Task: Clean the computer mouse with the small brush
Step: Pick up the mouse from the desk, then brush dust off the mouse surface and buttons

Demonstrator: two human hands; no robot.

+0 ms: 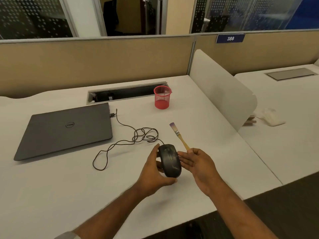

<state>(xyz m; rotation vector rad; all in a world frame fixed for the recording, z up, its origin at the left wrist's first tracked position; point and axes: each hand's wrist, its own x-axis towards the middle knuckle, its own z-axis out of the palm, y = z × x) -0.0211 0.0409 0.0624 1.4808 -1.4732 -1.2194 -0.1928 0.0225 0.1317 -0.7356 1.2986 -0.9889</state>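
The left hand cupped the one black plastic corded computer mouse just above the white desk; the right hand pinched one small wooden-handled brush, bristles up, away from the mouse. The tangled black cord could likely snag and tug the one closed grey laptop. One red mesh cup stood well apart.

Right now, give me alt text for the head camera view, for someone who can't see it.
A person's left hand holds a black wired mouse above a white desk while the right hand holds a small brush, bristles pointing away. A closed laptop and red mesh cup sit behind.
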